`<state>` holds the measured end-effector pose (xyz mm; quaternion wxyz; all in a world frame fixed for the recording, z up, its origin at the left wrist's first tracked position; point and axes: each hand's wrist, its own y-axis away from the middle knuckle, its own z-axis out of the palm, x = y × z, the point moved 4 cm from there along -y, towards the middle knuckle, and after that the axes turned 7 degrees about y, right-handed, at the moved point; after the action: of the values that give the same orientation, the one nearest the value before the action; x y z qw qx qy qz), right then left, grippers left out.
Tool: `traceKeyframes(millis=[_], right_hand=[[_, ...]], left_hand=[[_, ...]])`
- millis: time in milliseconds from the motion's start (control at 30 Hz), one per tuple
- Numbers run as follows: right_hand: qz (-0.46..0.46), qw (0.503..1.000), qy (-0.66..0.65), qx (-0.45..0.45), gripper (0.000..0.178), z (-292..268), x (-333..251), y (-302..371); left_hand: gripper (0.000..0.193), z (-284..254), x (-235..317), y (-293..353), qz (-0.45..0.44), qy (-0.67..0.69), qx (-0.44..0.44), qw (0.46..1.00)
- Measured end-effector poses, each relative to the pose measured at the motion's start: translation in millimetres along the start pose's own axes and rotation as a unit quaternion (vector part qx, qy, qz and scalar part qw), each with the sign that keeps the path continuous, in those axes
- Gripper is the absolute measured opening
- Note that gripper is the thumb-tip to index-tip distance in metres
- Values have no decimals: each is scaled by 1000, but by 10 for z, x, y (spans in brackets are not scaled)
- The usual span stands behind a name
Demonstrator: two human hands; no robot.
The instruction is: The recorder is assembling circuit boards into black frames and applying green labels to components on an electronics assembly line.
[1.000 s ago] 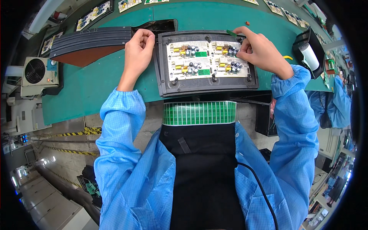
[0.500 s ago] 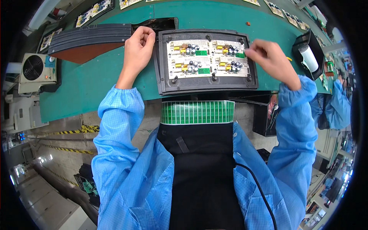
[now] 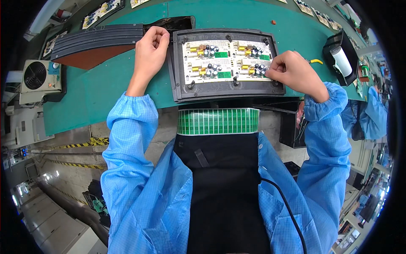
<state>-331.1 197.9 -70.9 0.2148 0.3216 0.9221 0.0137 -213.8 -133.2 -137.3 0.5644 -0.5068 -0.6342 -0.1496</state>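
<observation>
A panel of white circuit boards (image 3: pixel 231 62), with capacitors, yellow parts and green rectangles, sits in a black frame fixture (image 3: pixel 237 91) on the bench. My right hand (image 3: pixel 298 74) is pinched at the panel's lower right board, its fingertips down among the parts. Whatever is between those fingertips is hidden. My left hand (image 3: pixel 152 48) is raised beside the fixture's left edge, thumb and fingers closed together; I cannot make out anything in them. Below the fixture, a sheet of green labels (image 3: pixel 218 121) lies across my front at the bench edge.
A black ribbed cover with a brown underside (image 3: pixel 99 46) lies left of the fixture on the green bench (image 3: pixel 97 93). Farther left stands a boxy fan unit (image 3: pixel 40 80). To the right are a yellow-tipped tool (image 3: pixel 315 61) and a black bin holding a white roll (image 3: pixel 340 63).
My right hand has moved down from the upper right board to the lower right one. My left hand stays beside the fixture, still closed.
</observation>
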Motion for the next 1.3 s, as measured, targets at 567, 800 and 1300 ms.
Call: traceKeyframes(millis=[567, 800, 1300], right_hand=[[-93, 986, 72, 116, 37, -37, -146, 503], [-121, 960, 240, 80, 44, 5, -138, 567], [-273, 956, 85, 68, 36, 253, -747, 159]], left_hand=[[6, 19, 320, 105, 101, -35, 24, 994], [24, 156, 1113, 664, 291, -201, -213, 911], [25, 64, 1072, 542, 199, -109, -264, 937]])
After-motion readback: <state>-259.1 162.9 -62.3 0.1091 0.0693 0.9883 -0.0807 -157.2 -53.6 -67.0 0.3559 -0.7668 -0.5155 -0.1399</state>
